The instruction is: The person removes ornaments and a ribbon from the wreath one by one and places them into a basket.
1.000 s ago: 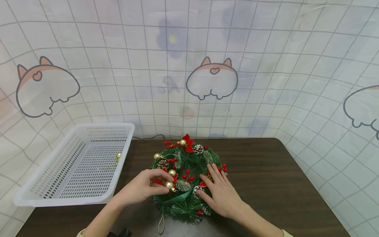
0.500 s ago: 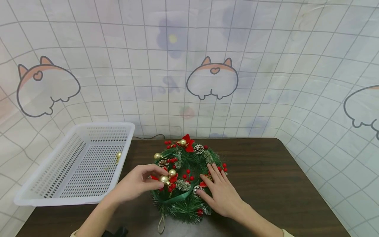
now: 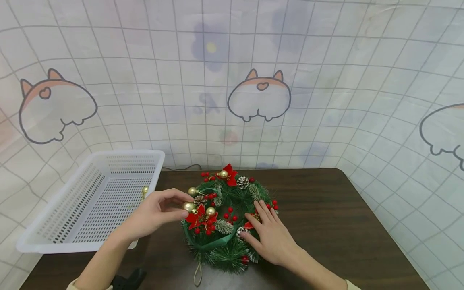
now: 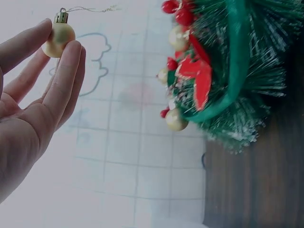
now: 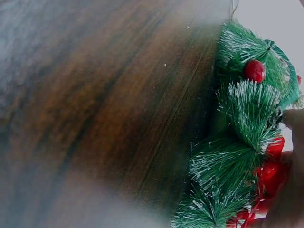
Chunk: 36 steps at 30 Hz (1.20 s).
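Observation:
My left hand [image 3: 154, 211] pinches a small gold bauble [image 4: 59, 39] between thumb and fingertips, just off the left side of the wreath. In the left wrist view a thin gold thread trails from the bauble's cap. The green wreath [image 3: 228, 255] lies on the table, dressed with red flowers, berries, pinecones, frosted sprigs and a green ribbon [image 3: 215, 243]. Other gold baubles [image 3: 210, 211] sit along its left and far parts. My right hand [image 3: 270, 237] rests with fingers spread on the wreath's right side, over a red flower and next to a snowy pinecone [image 3: 242, 231].
A white perforated basket [image 3: 29, 241] stands to the left, with gold baubles [image 3: 145, 190] by its right wall. The dark wooden table [image 3: 326, 213] meets a grid-patterned curtain behind. A twine loop [image 3: 197, 276] hangs from the wreath's near edge. A black object [image 3: 129, 278] shows beneath the left forearm.
My left hand has drawn the gold bauble left and away from the wreath's red flower, uncovering that flower. The right hand has stayed in place on the wreath.

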Each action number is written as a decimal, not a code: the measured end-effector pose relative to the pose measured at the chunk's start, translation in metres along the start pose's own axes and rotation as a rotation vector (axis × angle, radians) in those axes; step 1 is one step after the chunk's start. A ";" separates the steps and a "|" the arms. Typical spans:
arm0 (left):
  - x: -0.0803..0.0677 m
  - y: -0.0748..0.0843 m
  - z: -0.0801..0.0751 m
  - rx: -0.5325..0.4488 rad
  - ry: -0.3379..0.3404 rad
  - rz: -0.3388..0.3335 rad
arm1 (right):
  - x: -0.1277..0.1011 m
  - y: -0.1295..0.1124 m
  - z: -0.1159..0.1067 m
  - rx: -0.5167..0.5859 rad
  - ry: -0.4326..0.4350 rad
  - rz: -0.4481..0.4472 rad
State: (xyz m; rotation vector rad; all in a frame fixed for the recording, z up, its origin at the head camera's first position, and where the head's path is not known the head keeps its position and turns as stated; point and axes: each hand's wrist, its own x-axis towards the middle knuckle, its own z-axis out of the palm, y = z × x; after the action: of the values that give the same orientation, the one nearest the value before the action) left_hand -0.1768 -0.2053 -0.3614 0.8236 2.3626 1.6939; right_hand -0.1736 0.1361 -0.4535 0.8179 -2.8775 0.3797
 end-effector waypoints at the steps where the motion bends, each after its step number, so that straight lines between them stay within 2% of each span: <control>1: 0.000 0.002 -0.002 0.003 0.005 0.003 | 0.000 0.000 0.000 0.001 -0.002 0.001; 6: -0.001 0.009 -0.015 0.048 0.036 0.007 | -0.001 0.000 0.000 0.008 -0.015 0.013; 11: -0.002 0.015 -0.026 0.104 0.075 -0.020 | -0.002 0.000 -0.001 0.014 -0.018 0.020; 23: -0.001 0.030 -0.057 0.151 0.184 -0.048 | -0.003 -0.002 -0.002 0.012 -0.018 0.025; 29: 0.000 0.034 -0.073 0.185 0.214 -0.050 | -0.003 -0.002 -0.002 0.018 -0.020 0.028; 36: 0.003 0.030 -0.086 0.216 0.247 -0.065 | -0.004 -0.003 -0.002 0.021 -0.019 0.037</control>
State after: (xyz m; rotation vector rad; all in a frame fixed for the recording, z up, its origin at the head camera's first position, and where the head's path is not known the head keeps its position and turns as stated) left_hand -0.2027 -0.2694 -0.3025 0.5852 2.7416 1.6185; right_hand -0.1685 0.1361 -0.4520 0.7774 -2.9145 0.4090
